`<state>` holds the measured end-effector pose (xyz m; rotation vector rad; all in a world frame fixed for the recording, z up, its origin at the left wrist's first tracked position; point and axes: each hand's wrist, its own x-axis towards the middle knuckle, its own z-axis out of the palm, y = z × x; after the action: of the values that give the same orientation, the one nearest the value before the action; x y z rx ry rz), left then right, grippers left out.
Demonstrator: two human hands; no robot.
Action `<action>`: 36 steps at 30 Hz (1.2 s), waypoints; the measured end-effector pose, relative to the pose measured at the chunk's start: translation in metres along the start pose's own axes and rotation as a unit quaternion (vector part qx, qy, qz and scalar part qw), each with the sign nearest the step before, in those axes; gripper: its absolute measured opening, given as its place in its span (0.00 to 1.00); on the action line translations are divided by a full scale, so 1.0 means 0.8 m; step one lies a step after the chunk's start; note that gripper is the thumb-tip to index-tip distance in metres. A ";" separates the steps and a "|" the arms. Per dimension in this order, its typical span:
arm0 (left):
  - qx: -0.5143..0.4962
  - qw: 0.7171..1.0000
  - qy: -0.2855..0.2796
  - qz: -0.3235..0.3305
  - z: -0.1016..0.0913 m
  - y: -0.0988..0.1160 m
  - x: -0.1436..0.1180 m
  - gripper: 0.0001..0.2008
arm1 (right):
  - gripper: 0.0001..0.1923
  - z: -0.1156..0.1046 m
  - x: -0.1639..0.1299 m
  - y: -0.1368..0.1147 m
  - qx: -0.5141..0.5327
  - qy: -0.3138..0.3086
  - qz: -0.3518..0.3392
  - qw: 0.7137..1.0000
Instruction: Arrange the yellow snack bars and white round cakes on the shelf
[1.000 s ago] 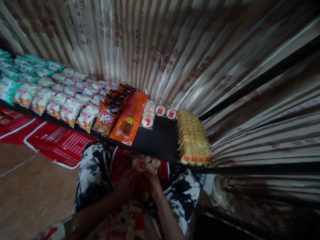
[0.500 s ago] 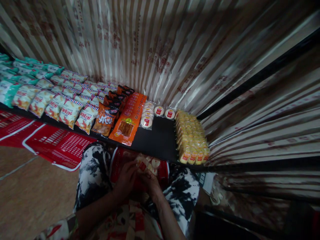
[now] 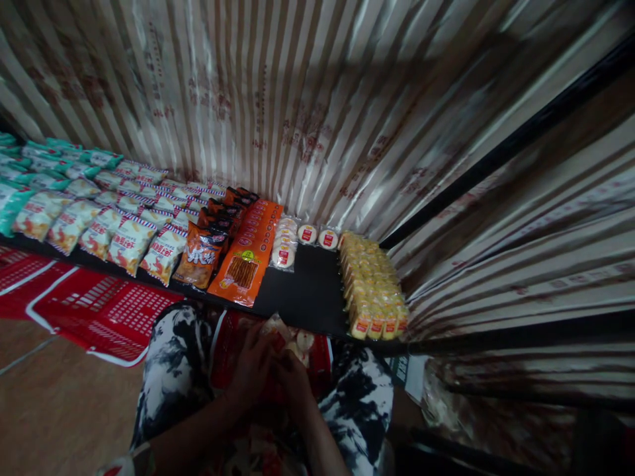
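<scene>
Just in front of the black shelf point(image 3: 310, 291), my left hand point(image 3: 252, 367) and right hand point(image 3: 294, 378) hold a clear packet point(image 3: 278, 327) with a narrow grip, over a red basket point(image 3: 227, 340) containing round packets point(image 3: 304, 341). Yellow packets point(image 3: 372, 284) line the shelf's right end; an orange pouch point(image 3: 255, 241) lies across it; white packets point(image 3: 307, 234) sit along its back edge. Behind the shelf hangs a striped curtain point(image 3: 223, 79).

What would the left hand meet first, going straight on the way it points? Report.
The left hand would first meet the clear packet it touches; beyond, probably other packets in the red basket, though depth is unclear.
</scene>
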<state>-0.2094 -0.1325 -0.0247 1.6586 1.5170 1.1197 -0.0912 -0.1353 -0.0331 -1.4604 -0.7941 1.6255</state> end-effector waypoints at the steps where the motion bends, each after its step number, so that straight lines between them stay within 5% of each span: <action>1: -0.002 1.000 -0.002 0.000 0.000 0.001 0.003 0.15 | 0.15 -0.001 0.001 0.000 -0.026 0.000 -0.008 1.000; 9: 0.001 0.999 -0.044 0.032 -0.001 0.012 0.027 0.20 | 0.10 -0.034 0.001 -0.035 -0.276 -0.048 -0.088 0.956; 15: 0.002 0.997 -0.070 0.043 -0.002 0.031 0.043 0.14 | 0.10 -0.053 -0.012 -0.083 -0.432 0.074 -0.128 0.890; 21: -0.009 0.994 -0.100 0.053 0.005 0.055 0.065 0.19 | 0.17 -0.052 0.003 -0.089 -0.346 0.174 -0.205 0.899; 27: -0.030 0.994 -0.099 0.025 0.018 0.067 0.087 0.23 | 0.18 -0.061 0.021 -0.084 -0.262 0.119 -0.194 0.938; 36: -0.052 0.997 -0.048 -0.027 0.061 0.054 0.120 0.26 | 0.22 -0.079 0.050 -0.108 -0.182 0.159 -0.198 0.950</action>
<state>-0.1480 -0.0398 0.0086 1.5711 1.4104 1.0563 -0.0168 -0.0620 0.0129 -1.6317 -1.1511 0.9465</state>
